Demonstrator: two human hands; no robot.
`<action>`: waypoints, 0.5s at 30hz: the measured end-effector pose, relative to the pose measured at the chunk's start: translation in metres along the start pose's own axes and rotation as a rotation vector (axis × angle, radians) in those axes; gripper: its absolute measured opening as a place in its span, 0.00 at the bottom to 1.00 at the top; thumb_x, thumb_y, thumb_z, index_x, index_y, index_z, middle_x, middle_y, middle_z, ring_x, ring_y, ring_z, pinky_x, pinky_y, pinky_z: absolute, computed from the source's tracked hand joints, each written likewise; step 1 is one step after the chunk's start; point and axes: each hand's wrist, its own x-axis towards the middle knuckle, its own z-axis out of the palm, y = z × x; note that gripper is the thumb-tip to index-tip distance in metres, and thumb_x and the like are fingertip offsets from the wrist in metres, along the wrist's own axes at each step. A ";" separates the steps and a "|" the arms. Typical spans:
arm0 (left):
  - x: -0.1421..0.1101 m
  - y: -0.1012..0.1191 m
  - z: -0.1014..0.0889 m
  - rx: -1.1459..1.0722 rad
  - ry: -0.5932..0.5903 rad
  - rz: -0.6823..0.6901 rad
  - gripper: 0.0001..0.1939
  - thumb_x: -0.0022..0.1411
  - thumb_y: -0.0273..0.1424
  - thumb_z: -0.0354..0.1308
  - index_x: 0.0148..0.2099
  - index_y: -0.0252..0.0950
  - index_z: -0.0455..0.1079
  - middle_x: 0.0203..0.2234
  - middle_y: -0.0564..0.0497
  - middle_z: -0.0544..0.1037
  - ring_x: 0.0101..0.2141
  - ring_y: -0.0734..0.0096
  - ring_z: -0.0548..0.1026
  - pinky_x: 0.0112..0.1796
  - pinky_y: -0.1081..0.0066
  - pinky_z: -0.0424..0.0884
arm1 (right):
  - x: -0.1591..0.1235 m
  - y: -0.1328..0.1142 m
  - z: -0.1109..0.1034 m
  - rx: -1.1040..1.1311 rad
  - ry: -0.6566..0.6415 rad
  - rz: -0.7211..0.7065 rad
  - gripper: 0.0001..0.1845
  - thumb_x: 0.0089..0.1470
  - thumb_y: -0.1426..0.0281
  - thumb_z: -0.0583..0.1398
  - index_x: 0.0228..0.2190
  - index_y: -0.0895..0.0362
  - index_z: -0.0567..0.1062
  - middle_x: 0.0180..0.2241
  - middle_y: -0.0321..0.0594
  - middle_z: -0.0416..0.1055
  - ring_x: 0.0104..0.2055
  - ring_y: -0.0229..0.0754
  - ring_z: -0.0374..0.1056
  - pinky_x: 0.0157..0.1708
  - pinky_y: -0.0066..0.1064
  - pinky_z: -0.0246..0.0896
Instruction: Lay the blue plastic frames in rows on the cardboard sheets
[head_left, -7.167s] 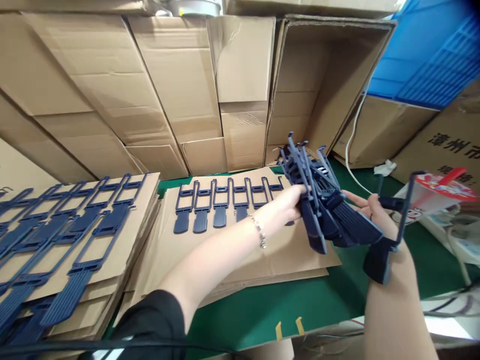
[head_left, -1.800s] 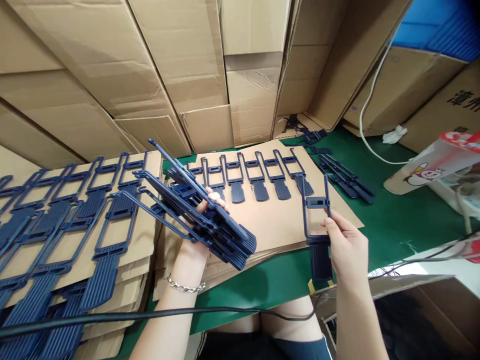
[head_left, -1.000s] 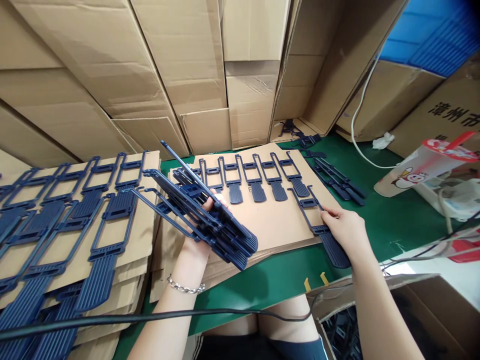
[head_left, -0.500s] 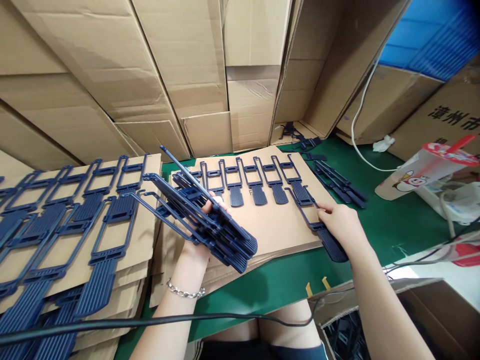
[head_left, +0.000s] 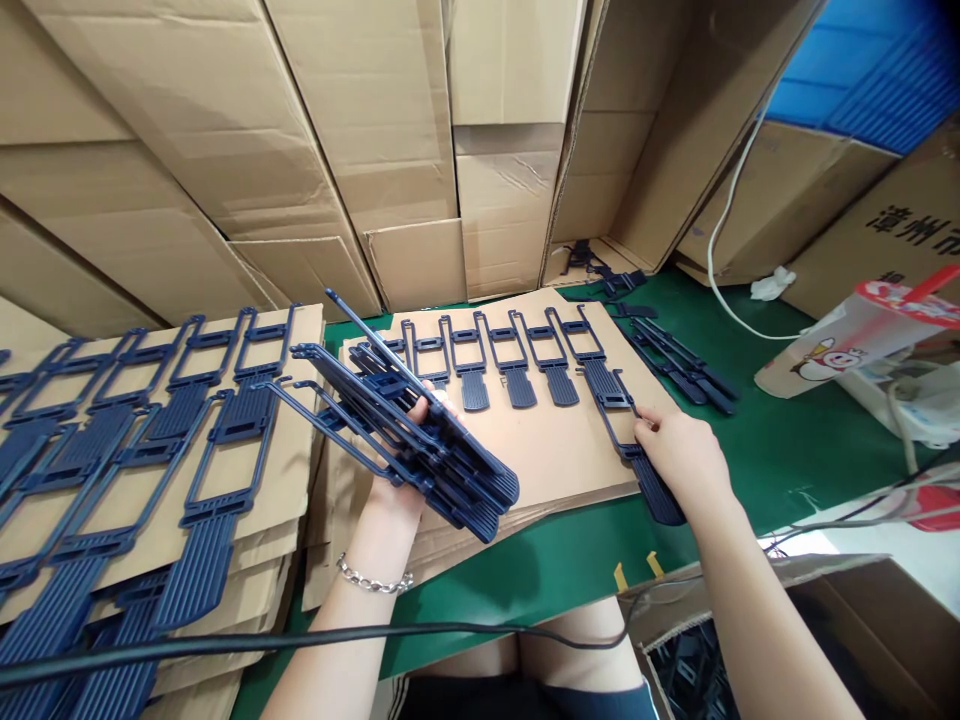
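My left hand (head_left: 405, 480) is closed round a bundle of dark blue plastic frames (head_left: 450, 460), each with a ribbed paddle end, held tilted above the cardboard sheet (head_left: 540, 450). At the sheet's right edge my right hand (head_left: 679, 450) pinches the side of a single plastic frame (head_left: 624, 432). This frame's ribbed end points toward me, and its far end overlaps the paddle of a frame (head_left: 589, 345) in the back row. Several like frames (head_left: 517, 355) lie side by side along that row, the left ones partly hidden behind the bundle.
More frames (head_left: 217, 460) cover a cardboard stack on the left. Loose frames (head_left: 682, 365) lie on the green table (head_left: 765, 450) at right, near a drink cup (head_left: 840, 340). A black cable (head_left: 337, 637) crosses in front. An open carton (head_left: 847, 620) holds dark parts below.
The frame in my right hand has turned slightly more upright and its far end has shifted right, in line with the back-row frame. My left hand keeps the bundle almost where it was.
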 end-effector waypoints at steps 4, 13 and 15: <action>0.002 -0.001 -0.006 0.063 0.041 0.035 0.05 0.53 0.23 0.54 0.35 0.34 0.66 0.27 0.53 0.71 0.30 0.75 0.71 0.34 0.73 0.70 | 0.000 -0.003 0.000 -0.037 0.023 -0.035 0.20 0.52 0.68 0.47 0.42 0.54 0.73 0.32 0.47 0.70 0.33 0.47 0.66 0.27 0.31 0.55; 0.003 -0.002 -0.010 0.149 0.236 0.108 0.03 0.49 0.24 0.58 0.30 0.34 0.68 0.26 0.53 0.73 0.28 0.75 0.73 0.34 0.73 0.71 | 0.009 0.000 0.004 -0.013 0.024 -0.010 0.19 0.53 0.65 0.47 0.43 0.51 0.72 0.33 0.47 0.70 0.34 0.51 0.65 0.27 0.34 0.55; 0.003 -0.002 -0.011 0.178 0.280 0.117 0.02 0.49 0.25 0.58 0.29 0.34 0.68 0.26 0.53 0.73 0.27 0.74 0.73 0.33 0.72 0.71 | 0.009 0.001 0.004 -0.009 0.026 -0.016 0.19 0.53 0.65 0.48 0.43 0.51 0.72 0.33 0.47 0.69 0.34 0.50 0.65 0.27 0.33 0.55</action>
